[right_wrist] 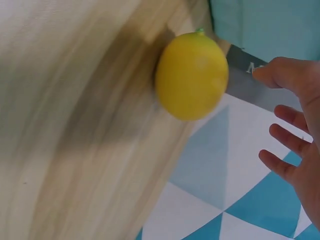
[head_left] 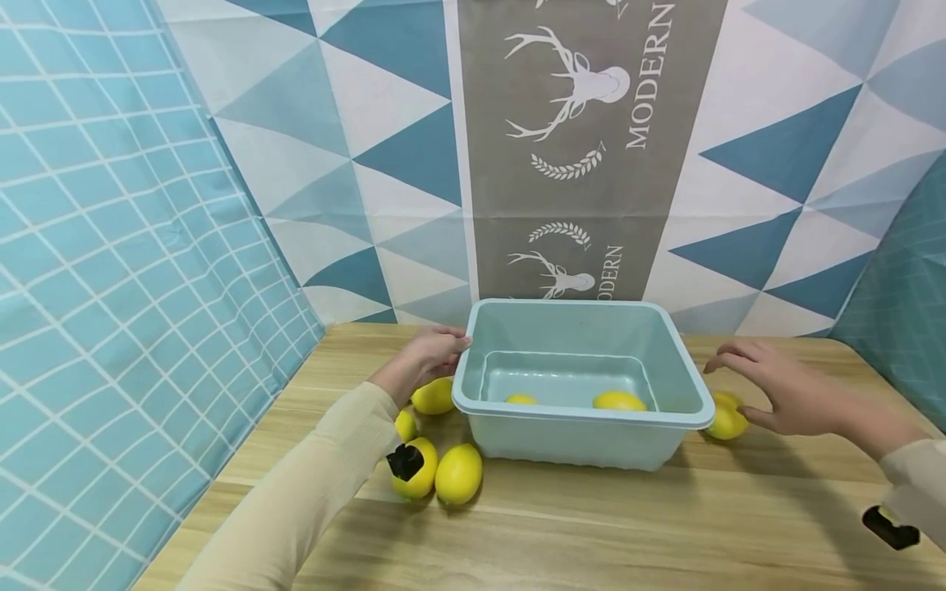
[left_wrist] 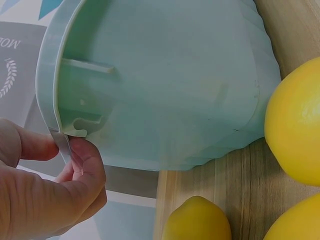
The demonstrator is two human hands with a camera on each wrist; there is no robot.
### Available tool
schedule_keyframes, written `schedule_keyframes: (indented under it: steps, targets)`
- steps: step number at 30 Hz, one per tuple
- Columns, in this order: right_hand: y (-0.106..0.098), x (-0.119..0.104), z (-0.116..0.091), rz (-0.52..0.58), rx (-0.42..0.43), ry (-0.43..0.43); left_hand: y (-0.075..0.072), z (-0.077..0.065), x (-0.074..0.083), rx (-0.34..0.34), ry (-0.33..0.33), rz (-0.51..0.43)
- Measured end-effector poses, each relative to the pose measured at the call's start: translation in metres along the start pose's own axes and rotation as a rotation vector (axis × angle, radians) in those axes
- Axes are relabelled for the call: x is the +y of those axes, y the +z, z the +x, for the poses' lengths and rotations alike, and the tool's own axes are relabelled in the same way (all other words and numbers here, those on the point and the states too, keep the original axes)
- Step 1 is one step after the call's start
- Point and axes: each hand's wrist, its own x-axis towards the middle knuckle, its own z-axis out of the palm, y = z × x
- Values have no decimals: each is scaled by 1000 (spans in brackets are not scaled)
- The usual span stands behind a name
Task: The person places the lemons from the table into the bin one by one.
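Observation:
A light blue-green plastic bin (head_left: 576, 439) stands on the wooden table, its far side toward the wall. My left hand (head_left: 434, 351) pinches the bin's left rim between thumb and fingers, which the left wrist view shows close up at the rim (left_wrist: 47, 75). Inside the bin lie two lemons, one of them a lemon (head_left: 619, 400) near the front wall. To the right of the bin, my right hand (head_left: 791, 390) hovers with spread fingers over a lemon (head_left: 727, 417). In the right wrist view that lemon (right_wrist: 192, 76) sits apart from the hand (right_wrist: 305, 130).
Several lemons lie left of the bin, among them one lemon (head_left: 458, 474) by its front left corner and another (head_left: 433, 397) beneath my left wrist. A patterned cloth wall (head_left: 399, 164) rises behind the table (head_left: 562, 525), and a blue checked cloth (head_left: 111, 246) hangs at left.

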Motion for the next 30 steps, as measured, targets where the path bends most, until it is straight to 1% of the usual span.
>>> schedule_keyframes:
  steps: [3,8,13,18,25,30]
  targets:
    - [4,1,-5,8,-4,-17,0,1,0,3,1,1]
    - [9,0,-11,-15,-16,-17,0,1,0,7,4,11]
    - [19,-1,-17,-12,-24,-26,0,-1,1,9,4,25]
    - [27,-2,-24,-22,-28,-31,0,-1,1,7,-2,19]
    - [36,0,-27,-33,-4,-63,0,0,1,11,-12,20]
    - [41,0,-26,-13,5,-76,0,-1,1,10,-5,24]
